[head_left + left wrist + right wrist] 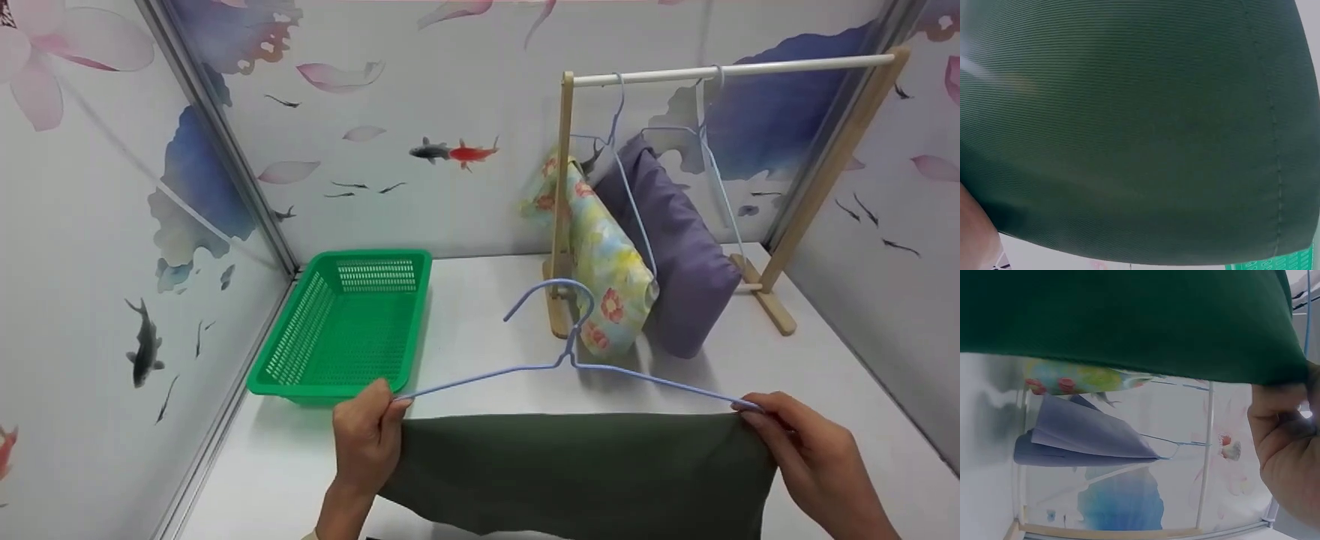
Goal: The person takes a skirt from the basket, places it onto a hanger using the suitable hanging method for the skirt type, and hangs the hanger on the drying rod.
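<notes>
A dark green cloth [585,472] is stretched between both hands below a light blue wire clothes hanger [480,376], whose hook points up and curls left. My left hand [366,435] pinches the cloth's left top corner together with the hanger's left end. At the other end, my right hand [814,454] pinches the right corner and the hanger's tip between thumb and fingers. In the left wrist view the cloth [1145,135], with a stitched hem, covers nearly everything. The right wrist view shows the cloth [1129,320] overhead and the right hand [1289,455] at its corner.
A green plastic basket [264,379] stands on the white table at the left. Behind the hanger is a wooden rack with a white rail [795,68]; a floral cloth [611,277] and a purple cloth [682,255] hang there on hangers. Printed panels enclose the table.
</notes>
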{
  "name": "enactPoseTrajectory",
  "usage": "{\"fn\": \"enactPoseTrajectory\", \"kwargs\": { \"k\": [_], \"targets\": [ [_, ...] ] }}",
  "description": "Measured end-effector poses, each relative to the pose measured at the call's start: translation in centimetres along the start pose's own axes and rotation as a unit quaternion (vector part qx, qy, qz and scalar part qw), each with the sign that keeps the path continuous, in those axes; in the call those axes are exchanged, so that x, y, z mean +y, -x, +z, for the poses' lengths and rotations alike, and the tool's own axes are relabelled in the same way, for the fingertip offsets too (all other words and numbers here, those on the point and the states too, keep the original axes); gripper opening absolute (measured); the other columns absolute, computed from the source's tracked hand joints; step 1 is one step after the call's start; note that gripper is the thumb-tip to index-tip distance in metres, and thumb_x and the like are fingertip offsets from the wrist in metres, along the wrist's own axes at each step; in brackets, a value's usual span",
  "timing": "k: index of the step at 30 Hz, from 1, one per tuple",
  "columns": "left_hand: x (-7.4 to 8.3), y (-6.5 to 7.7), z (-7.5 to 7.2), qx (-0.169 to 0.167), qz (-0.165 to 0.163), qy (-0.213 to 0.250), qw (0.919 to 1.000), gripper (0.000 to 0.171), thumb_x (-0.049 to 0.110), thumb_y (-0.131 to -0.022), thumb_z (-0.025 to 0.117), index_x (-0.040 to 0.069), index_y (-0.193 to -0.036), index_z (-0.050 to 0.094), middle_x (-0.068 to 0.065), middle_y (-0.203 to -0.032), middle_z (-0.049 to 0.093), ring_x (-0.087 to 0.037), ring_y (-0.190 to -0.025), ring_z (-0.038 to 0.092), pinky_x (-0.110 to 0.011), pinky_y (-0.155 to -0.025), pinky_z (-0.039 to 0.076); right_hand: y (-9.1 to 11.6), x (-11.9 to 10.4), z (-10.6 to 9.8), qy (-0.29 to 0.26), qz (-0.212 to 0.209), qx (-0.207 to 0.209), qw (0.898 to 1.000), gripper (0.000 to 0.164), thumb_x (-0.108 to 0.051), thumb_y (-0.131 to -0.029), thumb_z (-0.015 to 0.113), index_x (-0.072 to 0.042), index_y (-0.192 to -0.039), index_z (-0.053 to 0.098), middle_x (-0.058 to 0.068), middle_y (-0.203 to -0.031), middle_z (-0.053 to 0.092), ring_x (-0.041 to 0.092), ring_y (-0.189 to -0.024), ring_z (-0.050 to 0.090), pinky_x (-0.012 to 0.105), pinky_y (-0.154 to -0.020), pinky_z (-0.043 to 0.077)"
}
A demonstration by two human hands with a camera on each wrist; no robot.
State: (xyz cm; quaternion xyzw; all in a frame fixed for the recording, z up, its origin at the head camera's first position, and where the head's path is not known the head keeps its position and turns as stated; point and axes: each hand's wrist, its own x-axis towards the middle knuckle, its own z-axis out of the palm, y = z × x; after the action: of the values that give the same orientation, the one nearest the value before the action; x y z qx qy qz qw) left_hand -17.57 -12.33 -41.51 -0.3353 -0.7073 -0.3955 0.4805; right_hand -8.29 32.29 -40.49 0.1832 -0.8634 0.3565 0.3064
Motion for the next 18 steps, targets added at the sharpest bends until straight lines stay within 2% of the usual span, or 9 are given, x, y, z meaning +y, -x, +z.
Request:
{"fn": "enactPoseTrajectory", "kwargs": {
  "k": [2, 7, 10, 13, 14, 18],
  "targets": [
    [0.0, 0.1, 0.1, -0.004, -0.001, -0.002, 1.0, 0.041, 0.03, -0.094, 0.05, 0.009, -0.061, 0.038, 0.004, -0.057, 0.025, -0.001, -0.048, 0.021, -0.013, -0.041, 0.019, 0.2, 0.3, 0.2, 0.015, 0.006, -0.01, 1.0, 0.033, 0.014, -0.08, 0.061, -0.011, -0.101, 0.065, -0.002, -0.089, 0.063, 0.005, -0.072, 0.057, 0.01, -0.066, 0.043],
    [0.1, 0.5, 0.2, -0.015, -0.003, 0.0, 0.9999, 0.041, 0.03, -0.094, 0.052, 0.01, -0.061, 0.038, 0.005, -0.056, 0.025, 0.0, -0.049, 0.02, -0.012, -0.041, 0.019, 0.9, 0.8, 0.4, 0.02, 0.04, -0.061, 0.997, 0.032, 0.009, -0.081, 0.062, -0.018, -0.099, 0.064, -0.009, -0.084, 0.062, 0.003, -0.063, 0.054, 0.013, -0.056, 0.041],
    [0.1, 0.7, 0.3, -0.021, 0.001, 0.003, 0.9998, 0.041, 0.03, -0.093, 0.052, 0.011, -0.061, 0.038, 0.006, -0.056, 0.025, 0.0, -0.05, 0.02, -0.012, -0.041, 0.018, 1.0, 0.6, 0.3, 0.022, 0.066, -0.088, 0.994, 0.033, 0.002, -0.081, 0.066, -0.021, -0.104, 0.063, -0.009, -0.09, 0.061, 0.004, -0.069, 0.054, 0.014, -0.058, 0.041],
    [0.3, 0.8, 0.6, -0.027, 0.007, 0.001, 0.9996, 0.04, 0.03, -0.093, 0.053, 0.011, -0.061, 0.038, 0.007, -0.056, 0.026, 0.0, -0.05, 0.02, -0.012, -0.041, 0.019, 0.7, 0.0, -0.1, 0.04, 0.08, -0.111, 0.99, 0.035, -0.007, -0.079, 0.071, -0.024, -0.108, 0.061, -0.01, -0.098, 0.06, 0.005, -0.08, 0.056, 0.014, -0.066, 0.044],
    [0.4, 0.8, 0.6, -0.029, 0.009, 0.001, 0.9995, 0.04, 0.03, -0.093, 0.053, 0.011, -0.061, 0.038, 0.007, -0.056, 0.026, 0.0, -0.05, 0.021, -0.012, -0.041, 0.019, 0.5, -0.3, -0.3, 0.045, 0.087, -0.121, 0.988, 0.035, -0.011, -0.079, 0.072, -0.025, -0.109, 0.061, -0.011, -0.099, 0.06, 0.005, -0.081, 0.056, 0.016, -0.063, 0.045],
    [0.8, 0.8, 0.9, -0.033, 0.005, 0.005, 0.9994, 0.039, 0.03, -0.093, 0.052, 0.011, -0.062, 0.038, 0.007, -0.056, 0.027, 0.0, -0.05, 0.021, -0.012, -0.042, 0.02, -0.3, -1.2, -0.6, 0.063, 0.092, -0.171, 0.979, 0.026, -0.023, -0.08, 0.072, -0.025, -0.104, 0.061, -0.014, -0.092, 0.06, 0.004, -0.076, 0.056, 0.022, -0.06, 0.047]
  ]
}}
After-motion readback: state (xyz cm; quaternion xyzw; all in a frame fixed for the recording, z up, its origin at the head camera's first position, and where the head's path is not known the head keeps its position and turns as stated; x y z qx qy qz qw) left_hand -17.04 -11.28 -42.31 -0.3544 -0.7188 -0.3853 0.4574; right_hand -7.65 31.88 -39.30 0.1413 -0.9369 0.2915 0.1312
